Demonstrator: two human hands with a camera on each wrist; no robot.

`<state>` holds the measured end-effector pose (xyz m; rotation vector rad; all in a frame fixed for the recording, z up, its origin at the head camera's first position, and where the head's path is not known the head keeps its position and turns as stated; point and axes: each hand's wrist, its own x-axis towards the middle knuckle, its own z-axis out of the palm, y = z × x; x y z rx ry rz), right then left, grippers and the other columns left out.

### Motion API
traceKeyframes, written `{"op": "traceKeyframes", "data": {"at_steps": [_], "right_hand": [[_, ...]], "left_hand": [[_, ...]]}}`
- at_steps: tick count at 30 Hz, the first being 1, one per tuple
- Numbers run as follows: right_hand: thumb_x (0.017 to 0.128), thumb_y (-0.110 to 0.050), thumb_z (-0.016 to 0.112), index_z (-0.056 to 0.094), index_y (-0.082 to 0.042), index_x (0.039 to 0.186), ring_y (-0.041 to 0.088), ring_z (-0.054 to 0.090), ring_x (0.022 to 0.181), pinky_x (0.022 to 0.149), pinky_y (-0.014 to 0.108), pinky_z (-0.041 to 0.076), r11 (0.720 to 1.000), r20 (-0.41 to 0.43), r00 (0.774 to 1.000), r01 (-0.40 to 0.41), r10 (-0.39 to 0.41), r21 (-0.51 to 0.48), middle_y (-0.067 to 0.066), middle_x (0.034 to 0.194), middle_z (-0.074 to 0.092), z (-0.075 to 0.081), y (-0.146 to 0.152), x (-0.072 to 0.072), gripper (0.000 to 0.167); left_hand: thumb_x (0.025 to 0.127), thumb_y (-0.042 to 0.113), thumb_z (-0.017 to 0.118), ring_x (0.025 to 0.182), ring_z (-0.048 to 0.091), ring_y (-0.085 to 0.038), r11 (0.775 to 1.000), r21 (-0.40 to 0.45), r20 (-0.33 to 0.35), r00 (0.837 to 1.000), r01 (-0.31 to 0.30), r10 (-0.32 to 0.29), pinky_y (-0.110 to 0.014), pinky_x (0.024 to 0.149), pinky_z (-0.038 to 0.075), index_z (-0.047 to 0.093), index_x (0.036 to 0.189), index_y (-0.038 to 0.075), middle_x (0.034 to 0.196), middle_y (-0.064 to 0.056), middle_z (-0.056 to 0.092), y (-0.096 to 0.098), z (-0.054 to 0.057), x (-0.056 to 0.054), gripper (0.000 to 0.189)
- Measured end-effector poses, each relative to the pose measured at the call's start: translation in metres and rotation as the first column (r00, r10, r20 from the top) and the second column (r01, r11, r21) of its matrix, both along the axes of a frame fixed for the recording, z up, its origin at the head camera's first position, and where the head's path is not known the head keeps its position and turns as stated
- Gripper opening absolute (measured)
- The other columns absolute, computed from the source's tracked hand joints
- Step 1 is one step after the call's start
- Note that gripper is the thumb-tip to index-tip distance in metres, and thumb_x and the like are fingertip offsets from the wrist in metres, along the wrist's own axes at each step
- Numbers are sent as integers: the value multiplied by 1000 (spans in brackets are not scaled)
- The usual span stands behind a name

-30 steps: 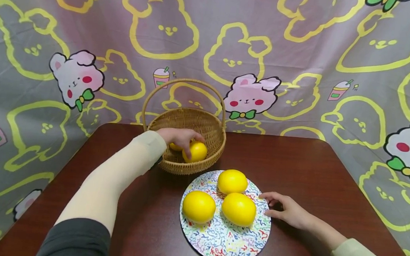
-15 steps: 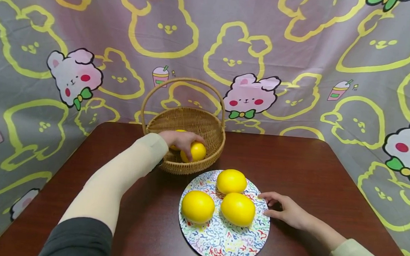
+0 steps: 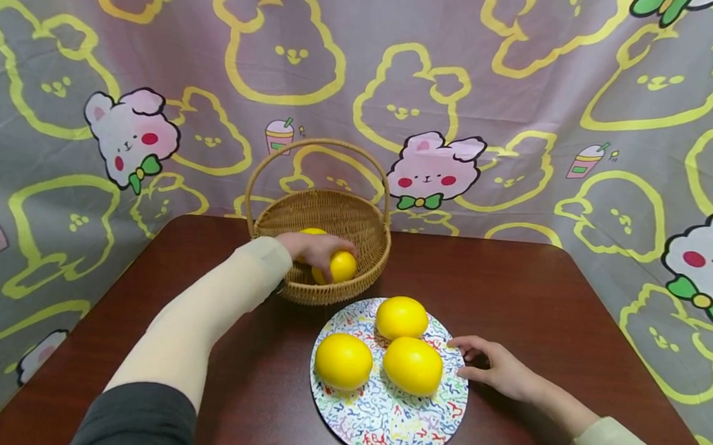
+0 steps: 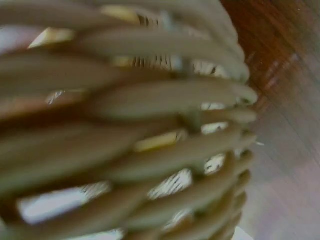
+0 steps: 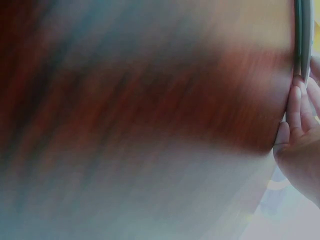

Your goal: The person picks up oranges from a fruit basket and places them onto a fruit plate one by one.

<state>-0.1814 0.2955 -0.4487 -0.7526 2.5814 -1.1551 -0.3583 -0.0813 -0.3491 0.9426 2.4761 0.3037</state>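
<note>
Inside the wicker basket (image 3: 368, 271), my left hand (image 3: 320, 251) grips a lemon (image 3: 343, 268) from above, thumb on its near side and fingers over its far side. Another lemon (image 3: 314, 232) lies behind that hand, mostly covered by it. On the round plate (image 3: 392, 425) with its multicoloured squiggle pattern rest three lemons: one at the back (image 3: 402, 318), one at left (image 3: 343, 361) and one at right (image 3: 412, 366). My right hand (image 3: 504, 371) rests at the plate's right rim with relaxed fingers; the right wrist view shows the fingertips (image 5: 296, 92) right at the plate's edge.
The basket's tall arched handle (image 3: 321, 141) rises over its opening. Basket and plate stand close together on the dark red-brown wooden table (image 3: 483, 279). A grey-pink curtain (image 3: 516, 68) with yellow bunny outlines surrounds the table. Basket weave (image 4: 150, 105) fills most of the left wrist view.
My left hand has shifted very slightly within the basket, its fingers around the lemon. My right hand and the plate keep their places; the head view has moved a little.
</note>
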Motion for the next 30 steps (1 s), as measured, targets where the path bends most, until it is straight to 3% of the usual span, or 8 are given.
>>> {"op": "traceKeyframes", "data": {"at_steps": [7,12,18,30], "right_hand": [[90,-20,71,57,-7,129,16,52,90,79,24,48,1000,-2,1000,0,0,3,0,103,59,0,0,0,44],[90,-21,70,57,-7,129,16,52,90,79,24,48,1000,-14,1000,-2,3,9,0,103,59,1,-1,1,43],[90,-21,70,58,-7,129,16,52,90,78,25,47,1000,-12,1000,6,-6,14,0,104,59,1,-1,2,43],[89,-21,71,58,-7,129,17,52,90,79,24,48,1000,-16,1000,5,-5,23,0,103,59,2,-2,1,44]], "left_hand": [[77,12,82,109,48,-26,998,53,23,999,-39,37,-39,90,43,48,137,18,128,-9,49,-4,5,1,69],[75,15,83,111,48,-26,996,90,2,1000,-9,9,-40,92,42,48,139,16,129,-9,50,-6,11,0,73],[75,18,84,112,47,-25,992,122,-34,999,-10,15,-41,94,39,47,139,17,130,-9,50,-10,20,2,74],[77,18,83,108,49,-28,977,210,-82,995,-29,47,-44,92,41,43,141,15,129,-11,50,-19,44,18,76]]}}
